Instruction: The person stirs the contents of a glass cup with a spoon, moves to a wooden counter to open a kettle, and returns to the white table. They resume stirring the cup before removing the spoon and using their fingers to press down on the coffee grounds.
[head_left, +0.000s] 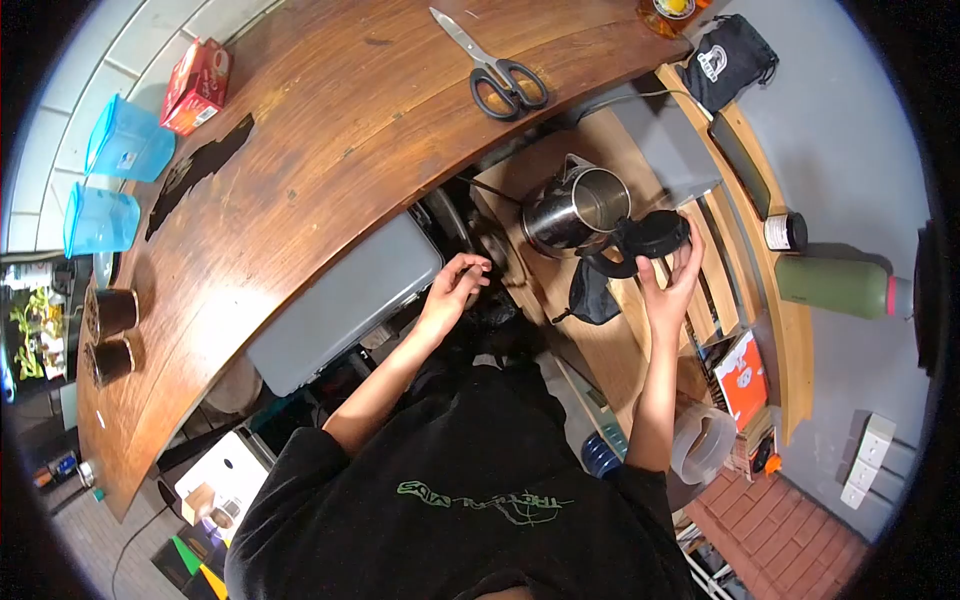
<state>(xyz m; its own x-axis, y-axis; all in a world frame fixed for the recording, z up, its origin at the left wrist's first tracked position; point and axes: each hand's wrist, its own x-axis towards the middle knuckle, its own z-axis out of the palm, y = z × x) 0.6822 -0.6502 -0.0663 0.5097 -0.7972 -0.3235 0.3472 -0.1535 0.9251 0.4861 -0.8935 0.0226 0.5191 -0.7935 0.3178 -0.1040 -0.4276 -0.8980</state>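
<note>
A shiny steel kettle (557,217) stands on the wooden bench (520,165), its mouth facing up and its inside visible. The round black kettle lid (655,234) is hinged back from the rim, above the black handle (612,262). My right hand (672,275) grips the lid's outer side, thumb below and fingers around its edge. My left hand (455,290) hangs in the gap between counter and bench, fingers loosely curled with a small gap to the thumb and nothing visible in them. A small black pouch (592,295) lies beside the kettle, near the handle.
Black-handled scissors (495,75) lie on the wooden counter (330,130). A grey box-like lid (345,300) sits below its edge. On the right ledge are a green bottle (835,285), a small jar (785,232) and a phone (738,165). A clear plastic container (702,445) stands lower right.
</note>
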